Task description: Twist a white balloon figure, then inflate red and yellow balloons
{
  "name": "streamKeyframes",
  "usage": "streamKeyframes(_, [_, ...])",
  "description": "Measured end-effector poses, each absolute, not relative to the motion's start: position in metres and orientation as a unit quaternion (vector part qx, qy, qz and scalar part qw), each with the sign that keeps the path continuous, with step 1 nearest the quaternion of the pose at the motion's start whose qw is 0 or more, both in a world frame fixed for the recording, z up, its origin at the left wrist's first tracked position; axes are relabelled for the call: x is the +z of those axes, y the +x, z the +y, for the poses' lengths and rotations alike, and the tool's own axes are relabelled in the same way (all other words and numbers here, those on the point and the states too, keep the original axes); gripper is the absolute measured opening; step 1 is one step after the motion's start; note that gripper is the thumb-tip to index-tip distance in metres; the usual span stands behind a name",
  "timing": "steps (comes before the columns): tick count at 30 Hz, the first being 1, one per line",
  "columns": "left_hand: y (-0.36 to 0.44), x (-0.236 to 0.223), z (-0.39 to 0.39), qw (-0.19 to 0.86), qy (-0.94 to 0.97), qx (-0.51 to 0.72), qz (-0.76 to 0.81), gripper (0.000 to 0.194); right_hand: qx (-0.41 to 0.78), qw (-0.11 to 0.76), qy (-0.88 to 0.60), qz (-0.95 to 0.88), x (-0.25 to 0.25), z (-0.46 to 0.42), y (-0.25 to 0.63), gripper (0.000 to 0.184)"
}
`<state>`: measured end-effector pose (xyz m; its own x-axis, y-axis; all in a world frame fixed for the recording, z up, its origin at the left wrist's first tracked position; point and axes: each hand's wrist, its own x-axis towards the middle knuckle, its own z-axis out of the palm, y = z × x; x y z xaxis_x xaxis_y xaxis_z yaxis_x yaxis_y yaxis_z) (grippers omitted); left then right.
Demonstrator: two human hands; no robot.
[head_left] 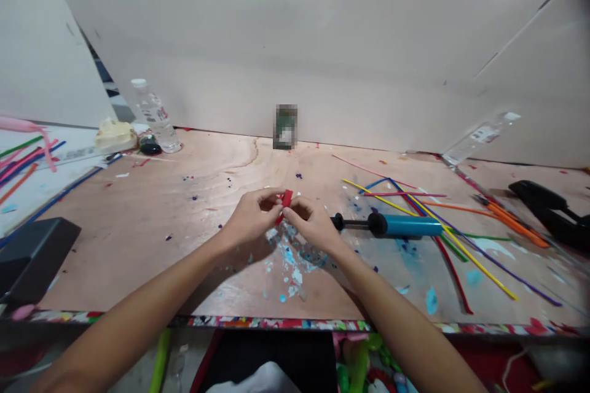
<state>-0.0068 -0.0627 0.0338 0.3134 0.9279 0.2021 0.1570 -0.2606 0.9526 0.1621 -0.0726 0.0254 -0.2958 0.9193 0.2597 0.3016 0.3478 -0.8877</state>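
Over the middle of the table, a small red strip (286,198) is pinched between my two hands; it looks like a piece of flat balloon, though its kind is not clear. My left hand (251,215) closes thumb and fingers on its left side. From the right, my right hand (314,223) grips the same strip near its middle, thumb against the fingers. Part of the strip is hidden behind the fingertips. Just right of that hand lies a blue hand pump (410,225) with a black handle.
Several long, thin uninflated balloons (479,258) lie crossed on the right, near orange-handled pliers (520,227) and a black tool (544,206). Water bottles stand left (159,120) and lean right (482,138) against the white panel. A dark box (39,258) sits at left. Paint flakes (295,276) litter the tabletop.
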Motion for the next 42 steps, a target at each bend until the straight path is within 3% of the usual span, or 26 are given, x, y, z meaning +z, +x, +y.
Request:
streamKeyframes(3, [-0.009, 0.033, -0.063, 0.485, 0.651, 0.425, 0.401, 0.03, 0.394, 0.413, -0.41, -0.712, 0.024, -0.072, 0.163, 0.021])
streamKeyframes(10, [-0.014, 0.046, -0.063, 0.679, 0.491, 0.426, 0.34, 0.041, 0.463, 0.431, -0.39, -0.669, 0.027, -0.067, 0.163, 0.03])
streamKeyframes(19, [-0.013, 0.049, -0.07, 0.738, 0.441, 0.418, 0.293, 0.05, 0.41, 0.46, -0.396, -0.681, 0.037, -0.074, 0.161, 0.021])
streamKeyframes(22, [-0.014, 0.05, -0.067, 0.709, 0.464, 0.433, 0.307, 0.051, 0.409, 0.455, -0.397, -0.684, 0.036, -0.076, 0.159, 0.02])
streamKeyframes(29, [-0.012, 0.037, -0.065, 0.614, 0.568, 0.427, 0.343, 0.033, 0.333, 0.446, -0.433, -0.709, 0.037, -0.083, 0.158, 0.013])
streamKeyframes(34, [-0.014, 0.026, -0.064, 0.479, 0.721, 0.364, 0.344, 0.027, 0.289, 0.437, -0.435, -0.732, 0.026, -0.082, 0.158, 0.012])
streamKeyframes(37, [-0.017, 0.022, -0.063, 0.413, 0.759, 0.345, 0.368, 0.029, 0.364, 0.452, -0.424, -0.696, 0.015, -0.079, 0.156, 0.013])
streamKeyframes(42, [-0.019, 0.025, -0.059, 0.273, 0.793, 0.373, 0.396, 0.014, 0.615, 0.417, -0.393, -0.541, 0.005, -0.076, 0.153, 0.019])
